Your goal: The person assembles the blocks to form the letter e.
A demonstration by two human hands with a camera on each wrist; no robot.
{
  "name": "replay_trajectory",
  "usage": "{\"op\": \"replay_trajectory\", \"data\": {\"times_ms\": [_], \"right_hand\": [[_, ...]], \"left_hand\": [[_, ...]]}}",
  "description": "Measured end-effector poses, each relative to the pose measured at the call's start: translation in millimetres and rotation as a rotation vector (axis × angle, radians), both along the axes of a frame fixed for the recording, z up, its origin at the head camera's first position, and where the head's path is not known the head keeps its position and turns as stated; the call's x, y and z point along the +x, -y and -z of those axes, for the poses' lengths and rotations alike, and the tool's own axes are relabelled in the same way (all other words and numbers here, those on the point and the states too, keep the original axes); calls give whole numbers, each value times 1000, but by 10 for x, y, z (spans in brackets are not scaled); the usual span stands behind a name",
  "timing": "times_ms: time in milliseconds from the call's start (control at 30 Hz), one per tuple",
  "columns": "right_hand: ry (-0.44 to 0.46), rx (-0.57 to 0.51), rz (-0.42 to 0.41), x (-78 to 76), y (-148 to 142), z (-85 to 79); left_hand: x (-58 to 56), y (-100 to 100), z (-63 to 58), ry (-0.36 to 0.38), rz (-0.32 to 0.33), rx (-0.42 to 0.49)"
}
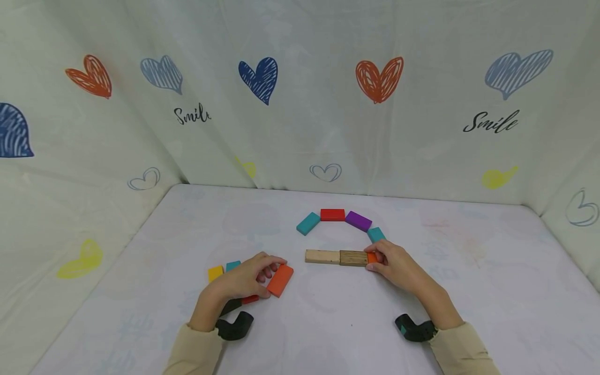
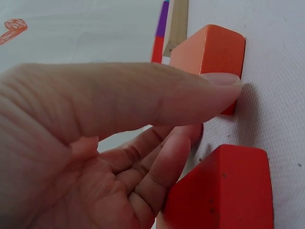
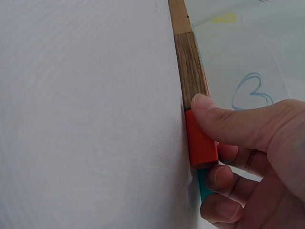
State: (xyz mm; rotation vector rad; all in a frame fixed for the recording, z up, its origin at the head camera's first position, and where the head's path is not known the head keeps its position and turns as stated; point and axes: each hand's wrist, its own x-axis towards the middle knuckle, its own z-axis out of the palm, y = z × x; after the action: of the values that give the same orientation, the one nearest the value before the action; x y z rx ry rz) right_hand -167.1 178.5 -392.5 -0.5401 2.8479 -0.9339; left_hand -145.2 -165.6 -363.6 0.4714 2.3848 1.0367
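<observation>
My left hand pinches an orange block on the white table, its thumb on the near end and a finger at the far end. In the left wrist view, the thumb lies across the end of that block. My right hand grips a second orange block between thumb and fingers. This block sits at the right end of a straight row, against a dark-grained wooden block. A pale wooden block forms the row's left end.
Behind the row, a teal block, a red block, a purple block and another teal block curve in an arc. Around the left hand lie a yellow block, a blue block and a red block, partly hidden.
</observation>
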Motion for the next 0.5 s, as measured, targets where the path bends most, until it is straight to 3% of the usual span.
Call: {"op": "replay_trajectory", "data": {"times_ms": [500], "right_hand": [[-8, -7, -2, -1, -1, 5]], "left_hand": [[-17, 8, 48, -29, -6, 9]]}}
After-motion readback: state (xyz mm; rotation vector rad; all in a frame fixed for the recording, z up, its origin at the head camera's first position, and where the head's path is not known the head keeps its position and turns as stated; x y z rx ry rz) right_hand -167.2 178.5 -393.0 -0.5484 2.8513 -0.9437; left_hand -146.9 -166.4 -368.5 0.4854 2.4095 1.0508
